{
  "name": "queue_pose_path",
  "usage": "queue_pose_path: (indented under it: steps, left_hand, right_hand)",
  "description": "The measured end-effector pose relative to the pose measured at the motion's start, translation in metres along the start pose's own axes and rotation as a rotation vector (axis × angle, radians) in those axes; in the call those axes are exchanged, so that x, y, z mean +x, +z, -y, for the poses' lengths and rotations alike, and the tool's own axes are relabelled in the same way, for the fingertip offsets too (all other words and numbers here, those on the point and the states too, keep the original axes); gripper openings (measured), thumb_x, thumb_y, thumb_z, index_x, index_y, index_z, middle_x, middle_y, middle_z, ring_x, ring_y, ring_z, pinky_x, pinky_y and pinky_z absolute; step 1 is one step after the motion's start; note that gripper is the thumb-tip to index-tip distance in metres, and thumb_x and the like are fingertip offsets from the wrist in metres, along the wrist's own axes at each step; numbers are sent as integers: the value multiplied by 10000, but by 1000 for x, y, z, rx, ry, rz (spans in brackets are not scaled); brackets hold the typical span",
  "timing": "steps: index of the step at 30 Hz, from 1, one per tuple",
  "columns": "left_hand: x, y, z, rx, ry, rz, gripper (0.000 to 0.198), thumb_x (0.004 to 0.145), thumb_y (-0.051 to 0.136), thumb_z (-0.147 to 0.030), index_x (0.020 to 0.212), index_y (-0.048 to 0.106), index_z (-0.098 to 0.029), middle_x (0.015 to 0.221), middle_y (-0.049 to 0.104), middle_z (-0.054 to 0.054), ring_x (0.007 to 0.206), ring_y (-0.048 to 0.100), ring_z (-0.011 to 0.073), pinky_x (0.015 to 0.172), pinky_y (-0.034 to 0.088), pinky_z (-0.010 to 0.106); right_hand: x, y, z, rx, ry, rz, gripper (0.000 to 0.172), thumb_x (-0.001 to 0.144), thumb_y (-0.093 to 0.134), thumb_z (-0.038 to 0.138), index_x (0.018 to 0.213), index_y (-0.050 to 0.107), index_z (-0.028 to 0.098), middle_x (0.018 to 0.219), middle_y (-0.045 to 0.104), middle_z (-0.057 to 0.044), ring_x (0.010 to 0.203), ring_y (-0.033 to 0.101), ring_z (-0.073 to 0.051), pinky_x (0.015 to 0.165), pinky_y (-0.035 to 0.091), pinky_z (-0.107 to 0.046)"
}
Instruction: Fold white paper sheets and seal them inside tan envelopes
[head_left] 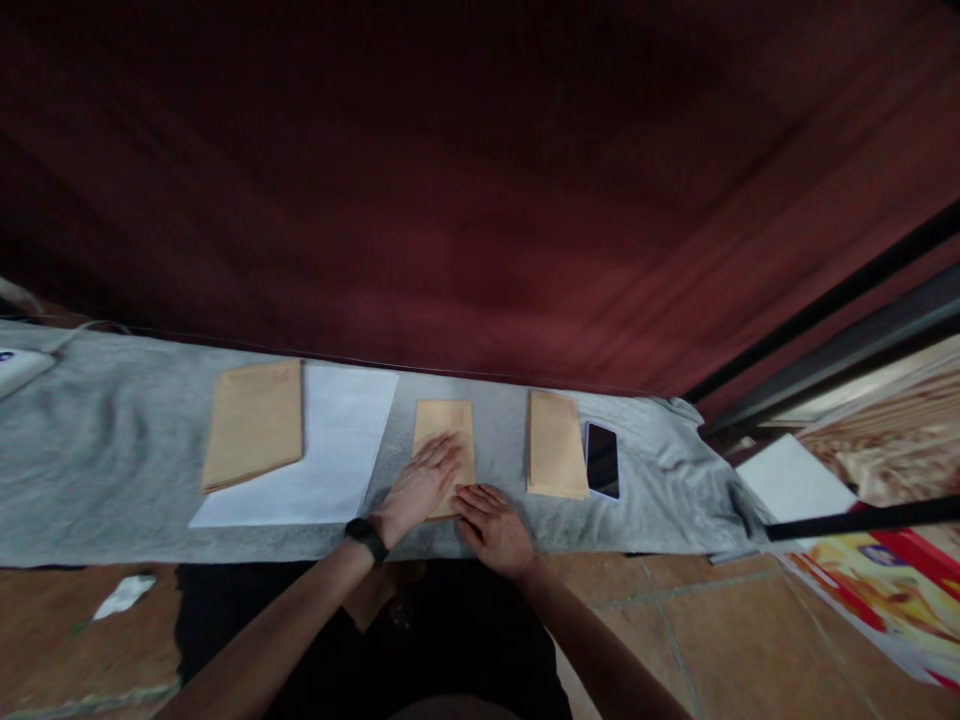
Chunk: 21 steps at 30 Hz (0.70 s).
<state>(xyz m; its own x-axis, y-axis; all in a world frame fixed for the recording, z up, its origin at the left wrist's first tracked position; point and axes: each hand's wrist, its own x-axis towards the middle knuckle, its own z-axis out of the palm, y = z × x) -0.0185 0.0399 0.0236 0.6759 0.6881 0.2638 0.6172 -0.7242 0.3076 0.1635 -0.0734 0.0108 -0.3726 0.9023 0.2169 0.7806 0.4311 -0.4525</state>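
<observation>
Presently, right hand [495,528] is half curled at near right corner of brown envelope [441,418]; whether edge is pinched cannot be told. Left hand [424,480] is laid flat across envelope's middle, fingers extended, nothing gripped. Envelope is kept down on cloth-covered table [502,430], between left brown stack [253,425] and right brown stack [555,447]. Step in hand, seemingly: paper being pressed or smoothed. By judgement, pressure must be eased before envelope can be shifted. Farther off, dark red backdrop [450,250] is seen.
</observation>
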Motion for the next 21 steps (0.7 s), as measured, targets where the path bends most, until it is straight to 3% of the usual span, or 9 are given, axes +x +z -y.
queue_pose_path:
  steps: [5,9,21]
  left_hand:
    - [28,20,24,73,4,19,518,1025,359,-381,1472,484,-152,1584,427,125,1490,338,231,1226,270,461]
    - [26,25,28,139,47,-20,519,1025,359,-373,1495,460,-177,1593,418,109,1502,318,236,1240,219,486]
    - [28,28,34,165,87,-5,557,1012,350,-390,1520,432,-176,1609,390,100,1516,287,260,1233,224,490]
  right_hand:
    - [1,-2,1,-7,7,12,389,991,551,273,1377,588,250,1473,572,-47,1369,522,-183,1204,371,-404]
    - [2,-3,3,-21,-13,-15,384,994,546,278,1375,584,272,1462,583,-37,1361,529,-169,1187,393,-383]
    - [3,-6,3,-6,9,-47,358,1009,501,326,1344,599,250,1436,608,-37,1347,533,-160,1193,342,-352]
